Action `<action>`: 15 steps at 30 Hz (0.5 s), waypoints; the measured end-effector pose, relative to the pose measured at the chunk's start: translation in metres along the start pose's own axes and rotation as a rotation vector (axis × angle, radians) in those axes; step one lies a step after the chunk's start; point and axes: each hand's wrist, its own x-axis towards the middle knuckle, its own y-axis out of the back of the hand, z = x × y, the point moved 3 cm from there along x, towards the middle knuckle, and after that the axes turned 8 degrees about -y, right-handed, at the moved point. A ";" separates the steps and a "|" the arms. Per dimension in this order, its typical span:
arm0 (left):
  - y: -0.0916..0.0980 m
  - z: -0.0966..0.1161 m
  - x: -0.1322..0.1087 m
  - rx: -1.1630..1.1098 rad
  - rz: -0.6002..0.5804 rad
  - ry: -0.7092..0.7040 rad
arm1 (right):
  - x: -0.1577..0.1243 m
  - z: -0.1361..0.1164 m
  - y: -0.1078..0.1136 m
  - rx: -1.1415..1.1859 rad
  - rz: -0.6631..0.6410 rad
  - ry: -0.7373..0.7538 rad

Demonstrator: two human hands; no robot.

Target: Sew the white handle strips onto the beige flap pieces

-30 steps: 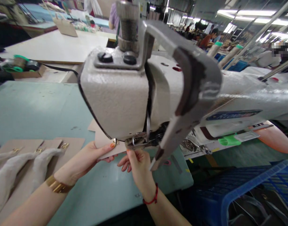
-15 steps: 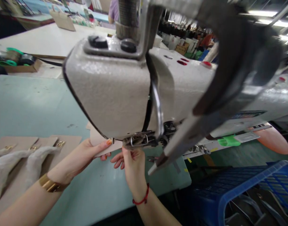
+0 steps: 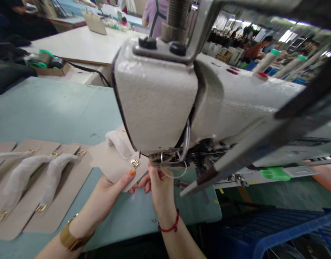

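A beige leather-like bag panel [image 3: 108, 165] lies under the head of a sewing machine [image 3: 157, 97]. It bears a gold buckle [image 3: 134, 163] and a handle wrapped in white film [image 3: 119, 144]. My left hand [image 3: 111, 192] grips the panel's near edge, thumb on top beside the buckle. Close by, my right hand [image 3: 161, 187] is closed at the panel's right edge, just below the needle area; what its fingertips pinch is hidden. A thin pale thread [image 3: 181, 175] loops beside it. The needle itself does not show.
Several similar panels [image 3: 70, 187] with wrapped handles overlap on the green table [image 3: 59, 104] at left. A blue plastic basket [image 3: 262, 237] stands lower right. Thread spools [image 3: 45, 59] sit in a box at the back left. A grey bar [image 3: 235, 154] crosses the right foreground.
The panel has shifted and turned, so its buckle and wrapped handle now show. Both hands stay near the needle area. The camera view has swung, and a thread loop is now visible.
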 end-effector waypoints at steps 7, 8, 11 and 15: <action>-0.030 -0.003 -0.032 0.034 0.185 0.006 | -0.002 -0.008 0.017 -0.085 -0.040 -0.005; -0.035 -0.005 -0.036 0.041 0.205 0.010 | -0.002 -0.009 0.019 -0.093 -0.060 -0.011; -0.051 -0.008 -0.044 0.030 0.245 0.042 | 0.001 -0.012 0.027 -0.094 -0.120 -0.025; -0.072 -0.007 -0.049 0.023 0.334 0.023 | 0.005 -0.016 0.036 -0.138 -0.157 -0.002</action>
